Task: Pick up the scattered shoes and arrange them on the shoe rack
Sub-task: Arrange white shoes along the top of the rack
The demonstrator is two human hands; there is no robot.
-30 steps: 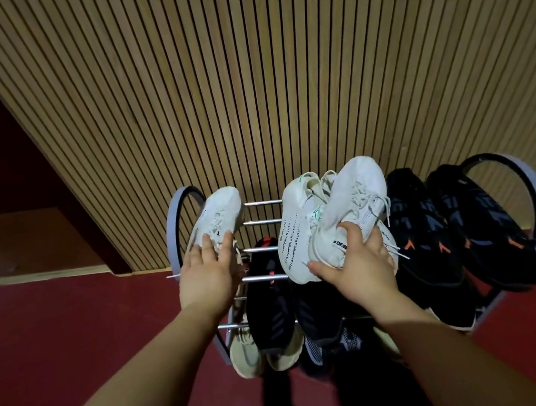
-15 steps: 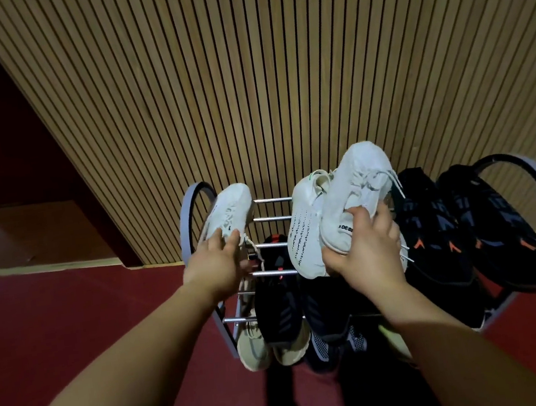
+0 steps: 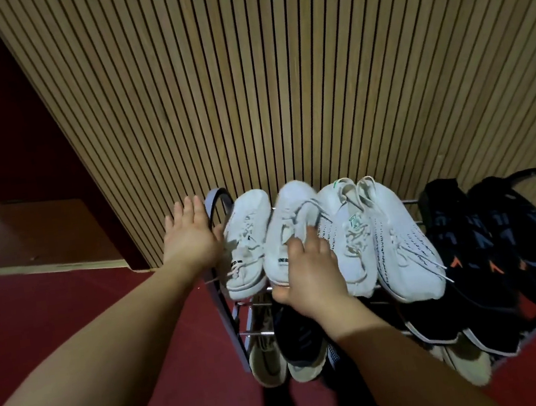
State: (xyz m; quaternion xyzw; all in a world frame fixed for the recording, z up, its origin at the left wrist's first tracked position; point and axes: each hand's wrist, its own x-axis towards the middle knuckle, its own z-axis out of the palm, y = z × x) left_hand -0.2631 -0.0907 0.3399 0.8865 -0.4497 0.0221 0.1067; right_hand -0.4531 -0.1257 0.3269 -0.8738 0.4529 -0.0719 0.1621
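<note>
A metal shoe rack [image 3: 214, 198] with round end hoops stands against a slatted wooden wall. Its top tier carries a white sneaker [image 3: 247, 239] at the far left. A second white sneaker [image 3: 290, 220] lies right beside it. My right hand [image 3: 312, 271] grips that second sneaker at its heel, fingers over the top and thumb beneath. My left hand [image 3: 193, 235] hovers with straight fingers by the left hoop, its thumb close to the leftmost sneaker. Two white knit sneakers [image 3: 396, 244] and two black sneakers with orange marks [image 3: 455, 230] fill the tier to the right.
The lower tier holds beige shoes [image 3: 266, 366] and dark shoes [image 3: 301, 333], partly hidden under the top row. Red floor [image 3: 70, 311] spreads to the left and in front. The wooden wall [image 3: 279, 83] rises directly behind the rack.
My right hand carried the white sneaker from above the knit pair leftward and down beside the leftmost sneaker. My left hand let go of the leftmost sneaker and opened beside the hoop.
</note>
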